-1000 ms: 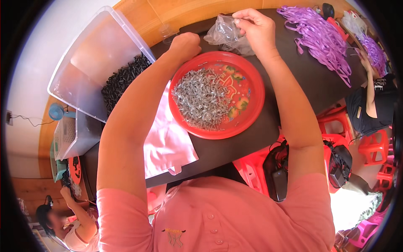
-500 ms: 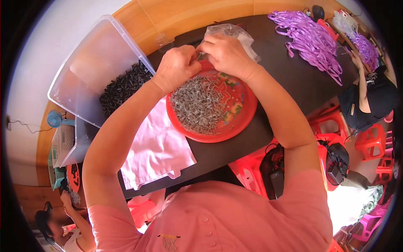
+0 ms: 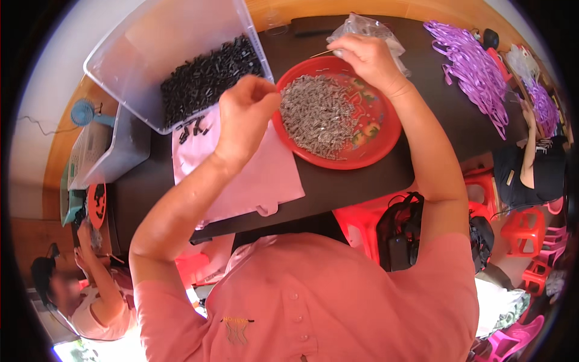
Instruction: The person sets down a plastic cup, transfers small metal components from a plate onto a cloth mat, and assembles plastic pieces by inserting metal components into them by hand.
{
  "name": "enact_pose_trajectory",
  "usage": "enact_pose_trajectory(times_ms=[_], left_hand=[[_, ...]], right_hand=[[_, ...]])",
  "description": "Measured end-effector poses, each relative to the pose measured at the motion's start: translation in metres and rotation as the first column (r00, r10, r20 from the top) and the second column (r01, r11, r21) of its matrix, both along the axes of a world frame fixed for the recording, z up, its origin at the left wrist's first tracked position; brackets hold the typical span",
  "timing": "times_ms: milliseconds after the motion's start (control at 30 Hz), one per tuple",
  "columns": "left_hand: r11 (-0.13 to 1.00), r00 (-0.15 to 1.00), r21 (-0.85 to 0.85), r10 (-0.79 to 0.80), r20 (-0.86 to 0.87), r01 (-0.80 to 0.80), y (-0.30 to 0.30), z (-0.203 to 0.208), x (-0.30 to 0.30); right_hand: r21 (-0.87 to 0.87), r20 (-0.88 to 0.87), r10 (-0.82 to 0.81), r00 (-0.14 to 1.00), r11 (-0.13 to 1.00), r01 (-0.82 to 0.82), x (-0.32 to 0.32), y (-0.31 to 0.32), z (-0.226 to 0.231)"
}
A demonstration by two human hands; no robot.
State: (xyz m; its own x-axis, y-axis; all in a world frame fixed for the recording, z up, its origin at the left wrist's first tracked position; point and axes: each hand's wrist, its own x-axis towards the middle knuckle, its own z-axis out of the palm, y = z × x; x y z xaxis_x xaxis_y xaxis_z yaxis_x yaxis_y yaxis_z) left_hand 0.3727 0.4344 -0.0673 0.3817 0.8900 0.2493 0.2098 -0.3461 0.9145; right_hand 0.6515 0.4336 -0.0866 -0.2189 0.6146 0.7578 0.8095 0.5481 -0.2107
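Observation:
My right hand [image 3: 373, 63] is pinched on a thin, gold-coloured, stick-like tool [image 3: 323, 53], above the far rim of a round red tray [image 3: 386, 134]. The tool's tip points left. In the tray lies a pile of small silvery metal pieces [image 3: 316, 117], heaped over a flower pattern; their exact kind is too small to tell. My left hand [image 3: 244, 117] hovers over a pink cloth [image 3: 241, 187], just left of the tray. Its thumb and fingers are curled together, and what they hold, if anything, is hidden.
A clear plastic bin [image 3: 261, 48] tilts on its side, with many short black tubes [image 3: 205, 78] inside. Several black pieces [image 3: 196, 128] lie on the cloth. Purple ribbons [image 3: 470, 69] and a clear bag [image 3: 386, 39] lie farther back. People sit at both sides.
My hands were close together over the tray's far edge and have come apart. The left moved nearer and left, toward the cloth; the right stays beyond the tray. The view has shifted.

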Motion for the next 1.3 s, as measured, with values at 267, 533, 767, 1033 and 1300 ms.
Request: enact_pose_trajectory(times_ms=[267,533,767,1033,1300], left_hand=[[0.801,0.988,-0.595,0.024,0.15,0.071,-0.036,-0.013,-0.042],[0.73,0.956,-0.641,-0.055,0.29,0.236,-0.032,-0.021,-0.051],[0.632,0.909,-0.671,-0.145,0.39,0.388,-0.018,-0.028,-0.051],[0.494,0.816,-0.682,-0.107,0.569,0.54,-0.013,-0.037,-0.054],[0.673,0.678,-0.477,-0.05,0.733,0.565,-0.059,0.0,-0.081]], right_hand=[[-0.319,0.121,-0.321,0.939,0.883,0.343,0.0,-0.022,0.022],[-0.524,0.135,-0.563,0.815,0.658,0.541,0.014,-0.078,-0.006],[-0.507,-0.31,-0.521,0.795,0.798,0.326,0.031,-0.069,-0.041],[-0.451,-0.316,-0.572,0.757,0.793,0.41,0.009,-0.09,-0.005],[-0.416,-0.52,-0.474,0.711,0.867,0.274,-0.049,-0.11,0.042]])
